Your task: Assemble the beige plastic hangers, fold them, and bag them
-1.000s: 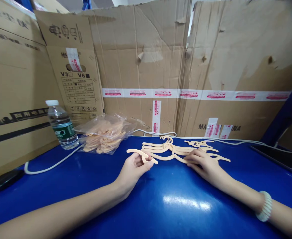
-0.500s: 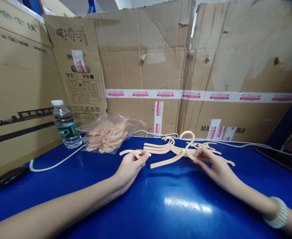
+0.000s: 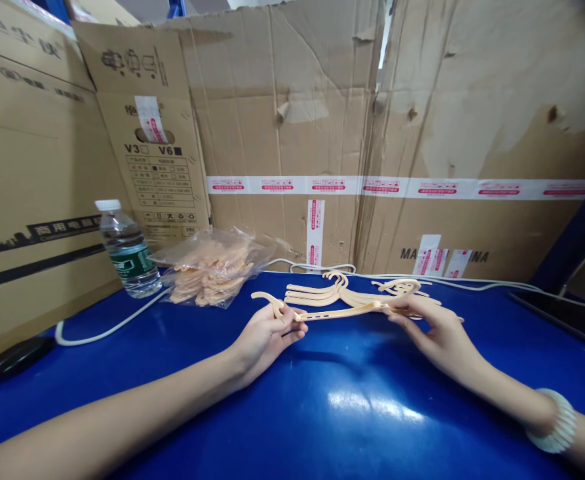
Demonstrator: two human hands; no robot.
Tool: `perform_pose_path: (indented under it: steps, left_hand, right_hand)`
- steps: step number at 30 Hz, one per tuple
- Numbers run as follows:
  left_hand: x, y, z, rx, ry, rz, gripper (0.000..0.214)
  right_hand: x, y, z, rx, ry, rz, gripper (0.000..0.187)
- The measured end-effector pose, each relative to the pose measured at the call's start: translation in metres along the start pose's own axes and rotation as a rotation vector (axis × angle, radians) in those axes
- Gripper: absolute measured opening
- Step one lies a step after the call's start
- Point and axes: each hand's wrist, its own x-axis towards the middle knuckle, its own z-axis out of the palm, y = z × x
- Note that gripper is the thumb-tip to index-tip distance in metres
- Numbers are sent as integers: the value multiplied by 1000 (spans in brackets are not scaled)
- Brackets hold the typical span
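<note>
My right hand (image 3: 430, 327) pinches a peach-coloured plastic hanger (image 3: 342, 312) near its middle, and the hanger is tipped so that a slotted face of its arm shows. My left hand (image 3: 267, 340) grips a small curved piece (image 3: 267, 297) of the same plastic, with its end against the tip of the hanger's left arm. Whether the two are joined there I cannot tell. Behind them lie several similar hangers (image 3: 312, 295) in a row on the blue table (image 3: 322, 413). More loose curved pieces (image 3: 402, 287) are partly hidden behind my right hand.
A clear plastic bag (image 3: 212, 267) full of peach pieces sits at the back left, beside a water bottle (image 3: 127, 250). A black mouse (image 3: 15, 357) and its white cable (image 3: 80, 343) are at far left. Cardboard panels (image 3: 282, 133) wall in the back; a dark flat object (image 3: 562, 327) lies right.
My right hand has tilted the hanger so its hook leans over and its arm lies nearly level. The curved piece in my left hand has turned and now meets the hanger's tip.
</note>
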Motion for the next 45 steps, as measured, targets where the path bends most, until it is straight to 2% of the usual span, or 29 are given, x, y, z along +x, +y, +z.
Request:
perform_pose_path:
  steps: [9, 14, 22, 28, 33, 35, 37, 39, 41, 43, 45]
  left_hand:
    - [-1, 0, 3, 68, 7, 40, 17]
    - [-2, -1, 3, 105, 62, 85, 19]
    - [1, -4, -1, 160, 150, 163, 23]
    - [-1, -2, 1, 162, 177, 235, 31]
    - [-2, 3, 5, 145, 188, 245, 39]
    - [-3, 4, 7, 136, 204, 235, 37]
    - [-8, 3, 9, 176, 218, 166, 31]
    - [-17, 1, 14, 343, 165, 84, 21]
    - [-30, -3, 19, 648, -16, 127, 12]
    - [-43, -5, 24, 966, -284, 369, 14]
    - [-53, -6, 27, 1181, -515, 563, 26]
  right_hand:
    - [-2, -7, -1, -25, -5, 6, 14]
    - [-5, -10, -1, -40, -13, -29, 11]
    - [-4, -20, 0, -43, -21, -61, 16]
    - [-4, -24, 1, 15, -11, 24, 18]
    - [-4, -24, 3, 112, 18, 166, 19]
    - [-2, -24, 2, 118, 47, 197, 20]
    - [2, -22, -2, 105, 59, 217, 21]
    - [5, -19, -5, 86, 26, 223, 23]
    - [8, -16, -8, 61, -47, 213, 24]
    - [8, -14, -8, 40, -119, 186, 24]
    - [7, -15, -7, 36, -195, 162, 23]
